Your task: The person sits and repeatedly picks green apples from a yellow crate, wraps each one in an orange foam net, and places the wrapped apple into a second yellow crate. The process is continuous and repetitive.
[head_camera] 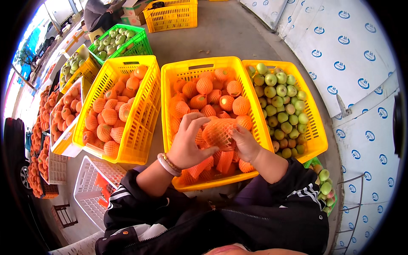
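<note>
Above the middle yellow plastic crate (167, 95) I see both my hands at an orange foam net sleeve (218, 132) with a fruit apparently inside. My right hand (245, 143) pinches the sleeve's right end. At its left side, my left hand (191, 140) is spread, with thumb and fingers apart; whether the fingertips touch the net cannot be told. Below them, in the same crate, lie several net-wrapped fruits (204, 86) and flattened orange foam nets (224, 162). Bare green apples (282, 92) fill the yellow crate at right.
Another yellow crate (153, 95) of wrapped fruit stands left, before a green crate (145, 44) of apples. A white basket (87, 188) holds orange nets. A yellow crate (172, 16) and a seated person (95, 16) are farther back. A patterned panel wall (347, 57) runs along the right.
</note>
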Tool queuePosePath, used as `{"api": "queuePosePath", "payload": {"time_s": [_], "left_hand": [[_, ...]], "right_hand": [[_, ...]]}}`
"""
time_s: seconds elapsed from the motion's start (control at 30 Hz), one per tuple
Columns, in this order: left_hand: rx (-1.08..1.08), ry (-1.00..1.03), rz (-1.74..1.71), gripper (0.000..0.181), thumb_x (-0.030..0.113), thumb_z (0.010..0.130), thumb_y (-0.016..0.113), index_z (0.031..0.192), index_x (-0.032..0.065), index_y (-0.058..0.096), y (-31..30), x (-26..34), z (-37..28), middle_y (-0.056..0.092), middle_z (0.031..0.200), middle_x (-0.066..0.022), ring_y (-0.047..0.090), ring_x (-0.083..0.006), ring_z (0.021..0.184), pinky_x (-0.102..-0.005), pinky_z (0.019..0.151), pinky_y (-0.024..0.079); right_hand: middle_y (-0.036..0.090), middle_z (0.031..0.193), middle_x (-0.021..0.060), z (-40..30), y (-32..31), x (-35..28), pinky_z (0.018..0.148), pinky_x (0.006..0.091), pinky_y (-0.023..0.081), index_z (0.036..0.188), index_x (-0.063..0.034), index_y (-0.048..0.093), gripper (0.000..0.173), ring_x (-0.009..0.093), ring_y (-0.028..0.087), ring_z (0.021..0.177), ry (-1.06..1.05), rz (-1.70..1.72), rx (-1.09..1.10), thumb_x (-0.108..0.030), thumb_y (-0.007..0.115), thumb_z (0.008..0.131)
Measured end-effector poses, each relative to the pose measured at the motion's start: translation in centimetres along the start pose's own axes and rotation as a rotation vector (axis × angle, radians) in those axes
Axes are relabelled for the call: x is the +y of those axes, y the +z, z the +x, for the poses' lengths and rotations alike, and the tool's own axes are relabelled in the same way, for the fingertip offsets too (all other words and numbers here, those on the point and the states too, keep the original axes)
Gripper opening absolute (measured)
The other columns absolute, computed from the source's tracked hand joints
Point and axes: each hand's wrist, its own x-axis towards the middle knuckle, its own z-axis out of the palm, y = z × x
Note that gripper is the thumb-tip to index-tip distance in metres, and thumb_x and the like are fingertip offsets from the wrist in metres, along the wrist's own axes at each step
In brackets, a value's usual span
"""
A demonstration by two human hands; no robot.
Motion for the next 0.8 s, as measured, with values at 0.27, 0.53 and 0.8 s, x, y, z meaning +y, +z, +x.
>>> {"api": "queuePosePath", "payload": {"time_s": [0.27, 0.53, 0.8], "left_hand": [[-0.176, -0.694, -0.863, 0.061, 0.023, 0.087, 0.077, 0.133, 0.002, 0.042, 2.8, -1.1, -1.2, 0.061, 0.112, -0.0081, 0.062, -0.0146, 0.102, -0.0297, 0.086, 0.055], [-0.247, -0.919, -1.268, 0.042, 0.035, 0.103, 0.048, 0.134, 0.007, 0.045, 5.0, -0.6, -3.2, 0.059, 0.118, -0.0065, 0.062, -0.0142, 0.097, -0.0271, 0.081, 0.053], [-0.231, -0.822, -1.331, 0.04, 0.032, 0.102, 0.05, 0.132, 0.005, 0.048, 5.1, -0.9, -3.1, 0.058, 0.118, -0.0066, 0.059, -0.014, 0.106, -0.0293, 0.089, 0.05]], "right_hand": [[0.048, 0.133, 0.0211, 0.2, -0.9, 0.5, 0.113, 0.0363, 0.03, 0.137, 0.0055, 0.045, 0.071, 0.03, 0.042, 0.13, -0.191, -0.741, -0.16, -0.055, 0.044, 0.1], [0.05, 0.137, 0.0237, -1.8, 1.7, 1.4, 0.111, 0.0405, 0.035, 0.139, 0.0037, 0.043, 0.068, 0.033, 0.047, 0.131, -0.351, -0.801, -0.144, -0.028, 0.073, 0.086], [0.049, 0.141, 0.022, -1.5, 1.6, 1.7, 0.115, 0.0375, 0.031, 0.142, 0.0034, 0.042, 0.063, 0.029, 0.046, 0.135, -0.523, -0.833, -0.225, -0.016, 0.068, 0.088]]}}
